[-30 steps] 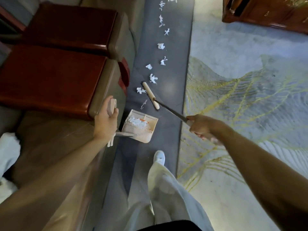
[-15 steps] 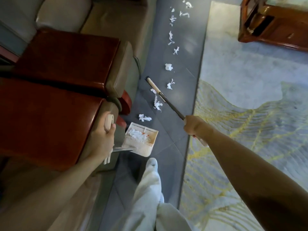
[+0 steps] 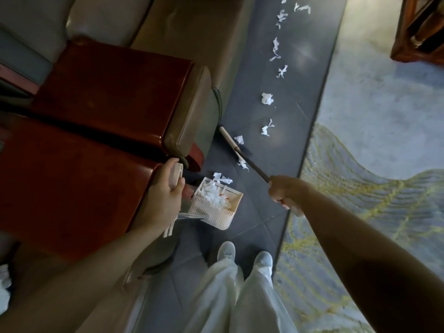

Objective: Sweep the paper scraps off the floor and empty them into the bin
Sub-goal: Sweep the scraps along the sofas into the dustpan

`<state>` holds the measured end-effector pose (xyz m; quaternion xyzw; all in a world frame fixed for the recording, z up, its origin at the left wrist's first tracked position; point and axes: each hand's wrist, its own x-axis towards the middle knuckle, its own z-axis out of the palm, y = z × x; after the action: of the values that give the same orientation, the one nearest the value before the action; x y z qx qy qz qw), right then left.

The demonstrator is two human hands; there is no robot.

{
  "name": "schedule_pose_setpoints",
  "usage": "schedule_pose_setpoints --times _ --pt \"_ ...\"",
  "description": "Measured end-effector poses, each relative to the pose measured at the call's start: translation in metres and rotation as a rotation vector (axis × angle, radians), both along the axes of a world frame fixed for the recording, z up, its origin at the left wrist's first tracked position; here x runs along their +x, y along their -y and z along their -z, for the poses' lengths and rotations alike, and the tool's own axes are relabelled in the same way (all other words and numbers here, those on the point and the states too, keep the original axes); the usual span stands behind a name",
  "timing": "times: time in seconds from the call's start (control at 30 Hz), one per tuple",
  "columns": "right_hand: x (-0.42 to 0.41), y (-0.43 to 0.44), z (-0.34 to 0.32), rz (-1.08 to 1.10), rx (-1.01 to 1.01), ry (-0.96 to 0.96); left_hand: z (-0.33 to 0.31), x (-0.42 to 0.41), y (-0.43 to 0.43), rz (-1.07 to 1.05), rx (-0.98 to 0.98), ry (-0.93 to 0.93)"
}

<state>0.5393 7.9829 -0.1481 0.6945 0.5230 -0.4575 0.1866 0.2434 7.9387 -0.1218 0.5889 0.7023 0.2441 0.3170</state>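
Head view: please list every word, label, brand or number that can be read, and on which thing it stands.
No text can be read. The dustpan, the broom, the paper scraps and the rug show no writing; the orange marks inside the dustpan are too blurred to tell.

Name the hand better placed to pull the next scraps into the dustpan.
Right: the right hand grips the broom, whose head lies among the scraps; the left hand holds the dustpan.

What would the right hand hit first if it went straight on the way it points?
Probably the small white paper scrap beside the broom's thin black handle, just before the cream brush head. The right hand is higher up, so I'm unsure.
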Motion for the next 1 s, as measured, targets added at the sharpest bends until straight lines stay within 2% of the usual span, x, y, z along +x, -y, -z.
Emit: schedule_pose_setpoints --times 0.17,0.27,0.37,0.7,1.0 --pt "0.019 0.027 -0.027 -0.128 -0.164 -0.045 0.0 0.008 -0.008 0.0 -0.039 -0.006" --pt "0.045 0.05 -0.036 0.05 -0.318 -0.199 -0.004 0.023 -0.018 0.049 -0.007 -0.013" --pt "0.075 0.078 -0.045 0.23 -0.381 -0.263 -0.005 0.035 -0.027 0.072 -0.024 0.014" --pt "0.131 0.094 -0.097 0.377 -0.238 -0.305 -0.018 0.063 -0.058 0.089 -0.019 0.086" --pt "0.219 0.006 -0.103 0.655 -0.089 -0.366 -0.012 0.133 -0.153 0.072 0.04 0.146"
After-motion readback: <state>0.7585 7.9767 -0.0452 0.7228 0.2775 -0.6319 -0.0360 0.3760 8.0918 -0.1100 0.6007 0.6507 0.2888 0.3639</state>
